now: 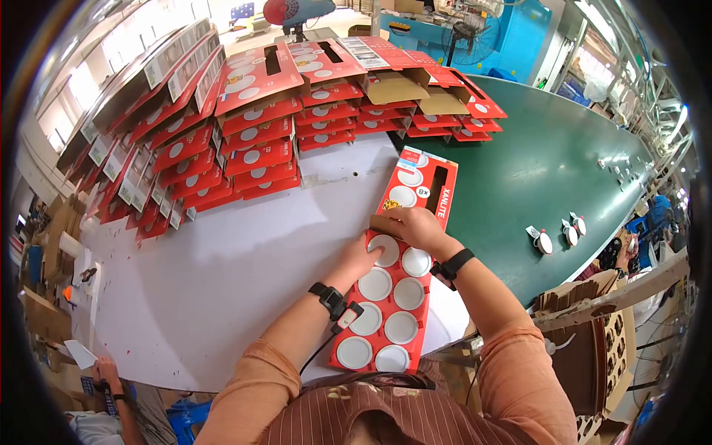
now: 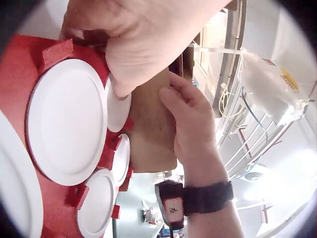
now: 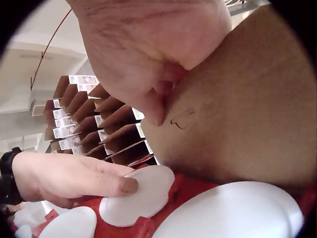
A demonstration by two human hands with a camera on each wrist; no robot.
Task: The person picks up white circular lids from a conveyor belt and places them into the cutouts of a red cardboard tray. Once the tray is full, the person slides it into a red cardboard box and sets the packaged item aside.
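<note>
A long red carton lies in front of me, its near part holding two columns of white round discs between red tabs. Its far part is a printed panel with a dark slot and the word XANLITE. My left hand grips the carton's left edge, thumb lying on a white disc in the right wrist view. With my right hand I pinch a brown cardboard flap that stands up across the carton. The thumb of that hand is against the flap's face.
Many red cartons are stacked along the back of the white table. On the green table to the right sit several small white round pieces with tags. Another person's hand shows at lower left.
</note>
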